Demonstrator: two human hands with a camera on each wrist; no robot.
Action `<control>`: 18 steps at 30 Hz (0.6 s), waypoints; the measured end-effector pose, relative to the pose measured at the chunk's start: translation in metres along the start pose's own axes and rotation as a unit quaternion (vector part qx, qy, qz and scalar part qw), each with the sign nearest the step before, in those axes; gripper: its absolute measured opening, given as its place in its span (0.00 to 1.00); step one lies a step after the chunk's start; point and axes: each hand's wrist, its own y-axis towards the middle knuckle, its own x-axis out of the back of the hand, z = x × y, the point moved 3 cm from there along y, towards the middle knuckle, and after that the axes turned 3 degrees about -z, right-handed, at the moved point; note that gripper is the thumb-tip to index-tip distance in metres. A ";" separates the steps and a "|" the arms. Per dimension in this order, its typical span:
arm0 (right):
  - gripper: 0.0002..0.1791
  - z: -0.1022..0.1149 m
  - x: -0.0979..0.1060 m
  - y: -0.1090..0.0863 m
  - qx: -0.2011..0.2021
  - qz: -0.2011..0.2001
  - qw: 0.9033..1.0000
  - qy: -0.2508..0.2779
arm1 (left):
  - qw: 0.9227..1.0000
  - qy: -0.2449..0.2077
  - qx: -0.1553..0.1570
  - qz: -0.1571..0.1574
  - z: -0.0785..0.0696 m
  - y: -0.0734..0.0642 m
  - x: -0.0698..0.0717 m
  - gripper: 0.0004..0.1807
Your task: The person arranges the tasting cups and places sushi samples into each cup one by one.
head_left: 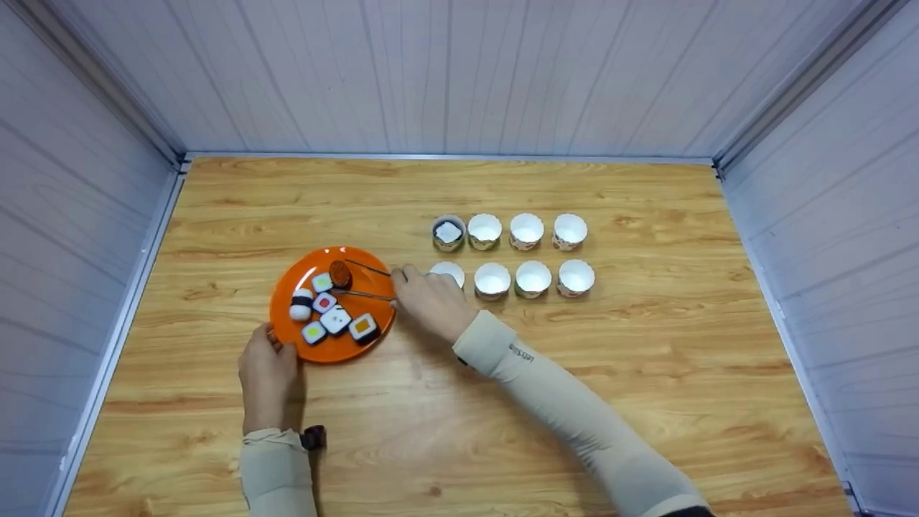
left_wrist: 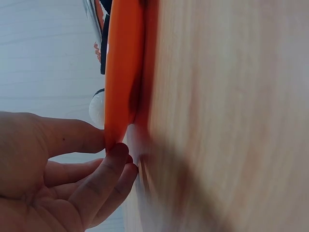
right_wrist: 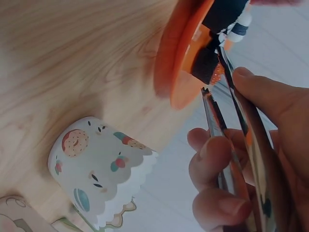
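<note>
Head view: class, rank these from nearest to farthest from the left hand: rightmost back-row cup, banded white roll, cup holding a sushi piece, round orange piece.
1. Banded white roll: left side of the orange plate.
2. Round orange piece: plate's upper part.
3. Cup holding a sushi piece: back row, left end.
4. Rightmost back-row cup: row's right end.

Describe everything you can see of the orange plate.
The orange plate is round and glossy, perhaps plastic, with a raised rim. It sits on the wood-patterned table, left of the cups, holding several sushi-shaped pieces. The left hand pinches its near left edge; tongs in the right hand reach over its right side.
</note>
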 end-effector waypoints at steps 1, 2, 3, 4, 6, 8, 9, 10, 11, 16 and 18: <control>0.29 0.000 -0.001 0.001 -0.002 0.002 1.000 -0.001 | 1.000 -0.001 -0.001 0.000 0.000 0.000 0.000 0.29; 0.29 0.000 -0.003 0.002 -0.002 0.003 1.000 -0.004 | 1.000 0.001 -0.005 -0.002 0.000 0.000 -0.001 0.29; 0.29 0.000 -0.004 0.002 -0.003 0.004 1.000 -0.006 | 1.000 0.004 -0.009 -0.004 0.000 0.000 -0.001 0.28; 0.29 0.000 -0.005 0.003 -0.003 0.005 1.000 -0.006 | 1.000 0.008 -0.012 -0.007 0.000 0.000 -0.001 0.28; 0.29 0.000 -0.008 0.004 -0.005 0.007 1.000 -0.006 | 1.000 0.013 -0.019 -0.011 0.000 0.000 0.000 0.28; 0.28 0.000 -0.010 0.004 -0.007 0.008 1.000 -0.004 | 1.000 0.019 -0.022 -0.010 0.001 0.000 0.000 0.28; 0.27 0.000 -0.011 0.004 -0.008 0.009 1.000 0.001 | 1.000 0.018 -0.019 -0.008 0.001 0.000 -0.001 0.29; 0.27 0.000 -0.011 0.004 -0.008 0.009 1.000 0.005 | 1.000 0.017 -0.015 -0.006 0.001 0.000 -0.001 0.29; 0.26 0.000 -0.012 0.004 -0.007 0.009 1.000 0.007 | 1.000 0.016 -0.012 -0.003 0.001 0.000 -0.001 0.29; 0.24 0.000 -0.013 0.001 0.001 -0.003 1.000 0.012 | 1.000 0.015 -0.001 0.001 0.002 0.001 -0.001 0.29; 0.23 -0.001 -0.012 -0.001 0.003 -0.011 1.000 0.005 | 1.000 0.012 0.000 0.003 0.001 0.001 -0.001 0.29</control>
